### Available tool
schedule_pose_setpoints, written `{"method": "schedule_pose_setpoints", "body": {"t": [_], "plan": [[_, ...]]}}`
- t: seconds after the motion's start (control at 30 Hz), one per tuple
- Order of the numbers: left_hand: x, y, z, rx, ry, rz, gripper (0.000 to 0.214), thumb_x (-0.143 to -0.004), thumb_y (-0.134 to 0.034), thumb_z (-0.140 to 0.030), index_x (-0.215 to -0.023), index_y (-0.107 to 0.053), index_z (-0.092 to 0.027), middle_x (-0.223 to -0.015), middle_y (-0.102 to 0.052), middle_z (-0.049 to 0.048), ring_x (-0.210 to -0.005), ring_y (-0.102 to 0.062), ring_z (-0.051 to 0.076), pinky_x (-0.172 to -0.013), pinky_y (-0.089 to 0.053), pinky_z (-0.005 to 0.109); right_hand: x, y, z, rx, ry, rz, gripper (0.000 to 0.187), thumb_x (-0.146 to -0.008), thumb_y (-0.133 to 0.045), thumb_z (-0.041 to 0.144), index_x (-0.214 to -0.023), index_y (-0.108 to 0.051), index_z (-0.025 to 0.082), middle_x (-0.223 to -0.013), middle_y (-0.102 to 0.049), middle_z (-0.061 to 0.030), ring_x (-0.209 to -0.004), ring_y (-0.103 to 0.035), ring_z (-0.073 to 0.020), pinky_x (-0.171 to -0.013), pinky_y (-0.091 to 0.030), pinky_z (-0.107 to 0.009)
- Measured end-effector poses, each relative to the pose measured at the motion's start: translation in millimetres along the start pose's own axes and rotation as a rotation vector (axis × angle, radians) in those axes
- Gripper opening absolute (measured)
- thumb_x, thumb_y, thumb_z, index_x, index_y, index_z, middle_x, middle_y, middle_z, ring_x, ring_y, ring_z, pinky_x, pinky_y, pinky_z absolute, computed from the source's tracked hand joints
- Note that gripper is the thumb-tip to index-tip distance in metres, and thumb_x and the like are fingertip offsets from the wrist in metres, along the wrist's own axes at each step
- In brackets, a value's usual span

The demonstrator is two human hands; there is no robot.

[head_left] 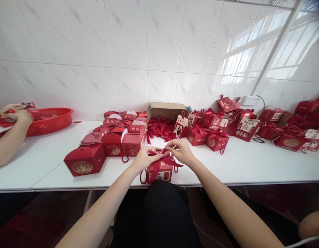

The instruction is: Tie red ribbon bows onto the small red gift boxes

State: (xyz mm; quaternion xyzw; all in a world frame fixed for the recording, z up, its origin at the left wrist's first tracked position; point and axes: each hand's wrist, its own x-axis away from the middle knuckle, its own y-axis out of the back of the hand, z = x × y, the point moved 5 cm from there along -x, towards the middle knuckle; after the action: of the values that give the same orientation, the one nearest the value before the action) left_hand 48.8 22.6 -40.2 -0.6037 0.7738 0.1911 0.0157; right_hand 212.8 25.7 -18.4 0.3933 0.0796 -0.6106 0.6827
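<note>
At the far left, a co-worker's hands (17,115) are handling small red pieces at the rim of a round red plastic basin (58,120) that is sitting on the long white desk (45,165). Moving right, a closed red cardboard gift box with a gold emblem (84,161) is standing alone, just beside a cluster of red cardboard boxes with open flaps (123,132). At the desk's near edge, the person's left hand (144,159), its grip clenched, is pinching a dark red fabric ribbon (171,161) that is crossing the top of a small red cardboard gift box with a cord handle (160,175). That box is standing upright at the very front of the desk, between the two hands. The right hand (182,152) is grasping the same ribbon from the other side, its grip closed on a strand. Behind them, an open brown cardboard carton (166,110) is resting against the white tiled wall (159,41), with a heap of loose red ribbons (160,128) lying before it. Further right, ribbon-tied red gift boxes (216,137) are crowding the desk below a white wall socket (250,100)
</note>
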Motion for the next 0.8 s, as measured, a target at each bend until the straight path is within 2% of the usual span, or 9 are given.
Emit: {"method": "schedule_pose_setpoints", "body": {"t": [0.27, 0.5, 0.63, 0.7, 0.77, 0.8], "plan": [[0, 1.8, 0, -0.013, 0.0, 0.055, 0.034, -0.061, -0.075, -0.032, -0.051, -0.047, -0.017, -0.11, -0.068, 0.0155, -0.101, -0.064, 0.027, -0.094, -0.044, 0.042, 14, -5, -28, -0.089, -0.099, -0.123, 0.014, -0.075, -0.061, 0.03, -0.07, -0.066, 0.018, -0.07, -0.067, -0.0051, -0.064, -0.059, -0.0178, -0.061, -0.046, -0.03], [-3, 5.2, 2, 0.002, -0.002, 0.078, 0.034, -0.059, -0.076, -0.033, -0.051, -0.047, -0.017, -0.11, -0.068, 0.0155, -0.099, -0.064, 0.027, -0.094, -0.044, 0.043, 13, -6, -31, -0.138, -0.172, -0.185, 0.015, -0.073, -0.065, 0.034, -0.069, -0.067, 0.02, -0.07, -0.068, -0.0045, -0.067, -0.062, -0.0199, -0.065, -0.048, -0.032], [1, 7.9, 5, -0.005, -0.01, 0.052, 0.03, -0.062, -0.075, -0.036, -0.056, -0.053, -0.016, -0.111, -0.067, 0.0161, -0.103, -0.062, 0.028, -0.094, -0.043, 0.043, 22, -12, -34, -0.212, -0.204, -0.18, 0.026, -0.075, -0.063, 0.045, -0.071, -0.065, 0.019, -0.07, -0.068, -0.0055, -0.066, -0.062, -0.0204, -0.066, -0.051, -0.034], [4, 9.5, 5, -0.002, -0.03, 0.027, 0.028, -0.066, -0.073, -0.037, -0.061, -0.056, -0.016, -0.113, -0.066, 0.0151, -0.105, -0.061, 0.028, -0.094, -0.043, 0.043, 29, -13, -35, -0.253, -0.206, -0.141, 0.033, -0.078, -0.058, 0.051, -0.081, -0.066, 0.019, -0.08, -0.069, -0.0069, -0.074, -0.064, -0.0211, -0.072, -0.052, -0.036], [6, 11.3, 4, 0.037, -0.084, -0.013, 0.027, -0.071, -0.07, -0.039, -0.064, -0.056, -0.017, -0.106, -0.068, 0.0124, -0.109, -0.059, 0.028, -0.096, -0.042, 0.043, 37, -14, -33, -0.348, -0.182, -0.038, 0.043, -0.079, -0.057, 0.054, -0.106, -0.063, 0.021, -0.109, -0.066, -0.0091, -0.099, -0.062, -0.023, -0.086, -0.05, -0.038], [6, 12.1, 4, 0.065, -0.115, -0.038, 0.028, -0.073, -0.068, -0.041, -0.066, -0.056, -0.017, -0.102, -0.069, 0.0107, -0.11, -0.058, 0.027, -0.097, -0.041, 0.042, 41, -16, -31, -0.414, -0.168, 0.045, 0.053, -0.078, -0.059, 0.055, -0.121, -0.055, 0.024, -0.124, -0.058, -0.0091, -0.113, -0.056, -0.0236, -0.094, -0.046, -0.039]]}}
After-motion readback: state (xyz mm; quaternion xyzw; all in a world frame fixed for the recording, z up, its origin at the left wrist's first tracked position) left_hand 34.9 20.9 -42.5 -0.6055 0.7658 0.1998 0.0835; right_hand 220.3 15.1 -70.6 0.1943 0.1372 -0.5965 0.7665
